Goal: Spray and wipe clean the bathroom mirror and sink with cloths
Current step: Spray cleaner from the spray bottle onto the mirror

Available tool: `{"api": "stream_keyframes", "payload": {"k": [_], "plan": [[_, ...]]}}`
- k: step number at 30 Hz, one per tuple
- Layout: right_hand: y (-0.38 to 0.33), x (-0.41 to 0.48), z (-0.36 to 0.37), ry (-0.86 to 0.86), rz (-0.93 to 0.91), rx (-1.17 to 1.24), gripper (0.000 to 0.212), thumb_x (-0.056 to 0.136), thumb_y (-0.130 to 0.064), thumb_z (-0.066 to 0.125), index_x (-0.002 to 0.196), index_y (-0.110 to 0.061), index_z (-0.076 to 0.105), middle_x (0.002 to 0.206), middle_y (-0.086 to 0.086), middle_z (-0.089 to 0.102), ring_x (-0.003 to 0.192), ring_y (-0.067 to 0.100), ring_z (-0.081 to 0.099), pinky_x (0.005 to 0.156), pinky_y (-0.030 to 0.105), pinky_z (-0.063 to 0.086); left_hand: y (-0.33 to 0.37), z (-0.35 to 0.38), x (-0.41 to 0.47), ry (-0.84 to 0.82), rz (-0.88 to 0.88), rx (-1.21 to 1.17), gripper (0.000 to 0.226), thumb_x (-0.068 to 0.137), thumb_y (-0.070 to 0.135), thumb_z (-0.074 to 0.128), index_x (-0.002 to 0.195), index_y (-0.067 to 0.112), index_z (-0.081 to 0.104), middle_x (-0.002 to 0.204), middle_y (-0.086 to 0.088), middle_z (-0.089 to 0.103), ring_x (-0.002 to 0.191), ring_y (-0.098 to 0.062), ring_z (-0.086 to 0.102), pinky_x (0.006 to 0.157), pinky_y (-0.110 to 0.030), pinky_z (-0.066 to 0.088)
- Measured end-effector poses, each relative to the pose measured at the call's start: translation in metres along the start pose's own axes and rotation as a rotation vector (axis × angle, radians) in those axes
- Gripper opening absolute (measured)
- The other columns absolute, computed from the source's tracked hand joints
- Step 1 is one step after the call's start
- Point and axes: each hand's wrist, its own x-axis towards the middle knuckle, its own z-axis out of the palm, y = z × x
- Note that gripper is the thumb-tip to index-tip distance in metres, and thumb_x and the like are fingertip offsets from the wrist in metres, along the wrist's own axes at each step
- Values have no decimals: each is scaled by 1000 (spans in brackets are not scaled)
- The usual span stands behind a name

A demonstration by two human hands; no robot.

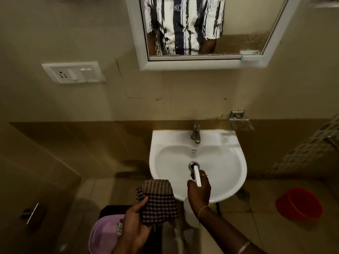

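Observation:
A white wall-hung sink with a metal tap sits below a white-framed mirror whose glass is streaked and spotted. My right hand grips a white spray bottle over the sink's front rim, its nozzle pointing into the basin near the drain. My left hand holds a brown checked cloth just left of the sink's front edge. A pink cloth hangs below the left wrist.
A white switch and socket plate is on the wall at left. A metal soap holder is mounted right of the tap. A red bucket stands on the tiled floor at right.

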Motion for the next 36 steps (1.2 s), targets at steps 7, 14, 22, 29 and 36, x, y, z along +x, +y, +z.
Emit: {"api": "stream_keyframes", "payload": {"k": [7,14,22,29,36], "plan": [[0,-3,27,-8,110,-89,21,89,-5,58,88,-25,64,85,-9,58,87,26,60,78,35,44,2,-8,0,-19,15,-24,41,94,8,49,133,0,56,125,-27,66,108,-44,67,82,-51,59],[2,-9,39,-33,88,-196,18,88,-9,59,86,-27,61,92,-1,60,89,30,60,79,37,47,2,-27,6,0,11,-42,42,94,7,49,136,3,55,130,-28,63,122,-49,58,101,-60,46],[11,-22,41,-198,-11,-182,32,77,-2,58,94,-29,66,93,-6,65,85,21,63,80,41,55,6,-43,1,54,17,-75,50,92,10,53,141,3,50,138,-29,56,129,-50,52,111,-65,35],[7,-25,48,-209,-60,-326,19,85,-6,58,88,-23,65,86,-5,61,83,25,59,70,35,45,9,-46,-8,109,28,-110,46,91,10,53,136,4,55,129,-27,64,121,-47,59,84,-56,58],[18,-30,39,-237,-45,-326,21,84,-2,56,81,-22,63,85,-2,64,82,26,60,69,32,42,11,-52,-12,78,59,-109,33,94,8,49,125,4,61,110,-22,74,96,-39,71,64,-45,62]]}}
